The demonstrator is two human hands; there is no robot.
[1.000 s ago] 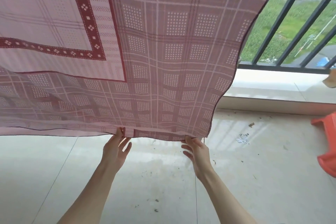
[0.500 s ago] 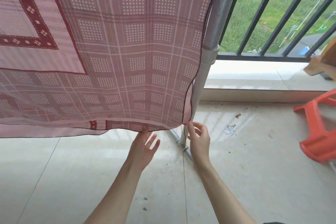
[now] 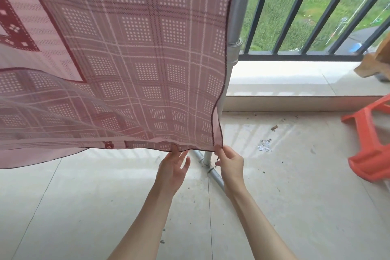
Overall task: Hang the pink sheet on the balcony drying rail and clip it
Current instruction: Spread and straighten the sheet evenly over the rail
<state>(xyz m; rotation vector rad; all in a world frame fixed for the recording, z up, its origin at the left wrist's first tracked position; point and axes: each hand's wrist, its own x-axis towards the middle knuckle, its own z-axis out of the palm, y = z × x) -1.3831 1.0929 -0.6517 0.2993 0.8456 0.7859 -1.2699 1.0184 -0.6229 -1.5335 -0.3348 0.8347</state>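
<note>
The pink sheet, checked with dark red borders, hangs down across the upper left of the view, its top out of frame. My left hand pinches the bottom hem between thumb and forefinger, other fingers spread. My right hand pinches the sheet's lower right corner. Behind that edge stands the grey metal post of the drying rack, with its foot bar on the floor between my hands. No clip is visible.
A black balcony railing runs above a pale tiled ledge. An orange plastic stool lies tipped at the right. A brown object sits on the ledge. Small debris lies on the tiled floor.
The view has swung left along the sheet to its right edge, revealing the metal post. Both hands slid along the hem; the right hand now pinches the corner, the left grips the hem again.
</note>
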